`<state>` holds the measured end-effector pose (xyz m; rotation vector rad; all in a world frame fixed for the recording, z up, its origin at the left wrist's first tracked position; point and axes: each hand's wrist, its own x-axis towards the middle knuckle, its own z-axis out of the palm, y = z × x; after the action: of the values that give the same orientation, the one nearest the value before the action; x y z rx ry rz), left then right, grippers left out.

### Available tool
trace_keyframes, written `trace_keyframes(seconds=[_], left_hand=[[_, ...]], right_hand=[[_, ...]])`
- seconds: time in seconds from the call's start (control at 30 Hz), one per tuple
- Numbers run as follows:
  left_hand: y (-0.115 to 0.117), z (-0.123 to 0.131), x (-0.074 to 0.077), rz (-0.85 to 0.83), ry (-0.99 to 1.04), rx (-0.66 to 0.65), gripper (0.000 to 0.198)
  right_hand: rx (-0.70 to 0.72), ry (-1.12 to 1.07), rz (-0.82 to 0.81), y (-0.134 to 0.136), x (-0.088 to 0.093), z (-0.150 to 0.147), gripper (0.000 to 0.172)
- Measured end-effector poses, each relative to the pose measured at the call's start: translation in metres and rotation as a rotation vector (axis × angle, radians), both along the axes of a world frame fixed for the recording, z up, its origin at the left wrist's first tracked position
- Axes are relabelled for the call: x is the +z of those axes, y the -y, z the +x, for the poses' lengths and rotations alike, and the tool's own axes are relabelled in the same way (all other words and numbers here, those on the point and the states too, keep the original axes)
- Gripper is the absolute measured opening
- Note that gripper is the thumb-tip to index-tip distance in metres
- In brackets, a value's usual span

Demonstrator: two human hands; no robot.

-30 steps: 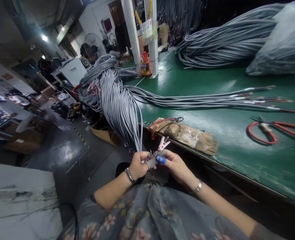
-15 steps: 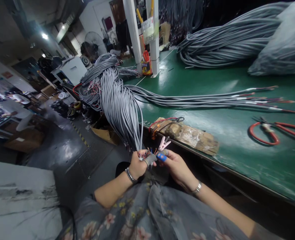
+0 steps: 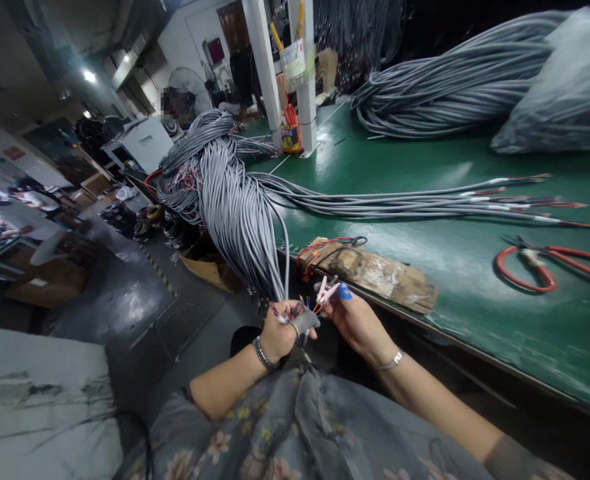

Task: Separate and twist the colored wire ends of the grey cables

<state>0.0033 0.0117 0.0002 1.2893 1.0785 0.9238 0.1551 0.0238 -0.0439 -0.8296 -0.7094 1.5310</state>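
My left hand (image 3: 281, 333) is closed around the end of a grey cable, its stripped coloured wires (image 3: 302, 308) fanning out over the fingers. Grey tape wraps my left thumb. To the right, close to the table edge, my right hand (image 3: 357, 323) has a blue-wrapped thumb and curled fingers. A small pink clip (image 3: 326, 293) sits between that thumb and the fingers, which seem to pinch it; the exact contact is partly hidden. Thin orange wires stretch from my left hand toward the clip. A thick bundle of grey cables (image 3: 239, 213) hangs over the table edge just beyond my hands.
The green table (image 3: 425, 160) runs along my right. On it are a worn wooden board (image 3: 389, 277), red-handled pliers (image 3: 527, 267), several laid-out cables (image 3: 375, 205), a coiled cable bundle (image 3: 449, 87) and a plastic bag (image 3: 565, 87). A white post (image 3: 307, 100) stands at the back.
My right thumb has moved up and to the right, away from the wires, and is now beside the pink clip. The left hand still grips the cable, slightly lower in view.
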Motion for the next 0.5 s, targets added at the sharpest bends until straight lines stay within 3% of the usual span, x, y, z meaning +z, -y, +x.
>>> trace_keyframes(seconds=[0.1,0.27,0.5], left_hand=[[-0.0028,0.0045,0.0004,-0.031,-0.014,0.011,0.042],[-0.0064,0.0057,-0.0065,-0.020,-0.017,0.031,0.044],[-0.0061,0.0074,-0.0017,-0.020,-0.085,0.012,0.043]], right_hand=[[-0.113,0.080,0.048,-0.0023,0.0015,-0.0028,0.049],[0.028,-0.215,-0.083,-0.0075,-0.0035,-0.0077,0.050],[0.017,-0.281,-0.102,-0.0084,-0.0016,-0.0095,0.043]])
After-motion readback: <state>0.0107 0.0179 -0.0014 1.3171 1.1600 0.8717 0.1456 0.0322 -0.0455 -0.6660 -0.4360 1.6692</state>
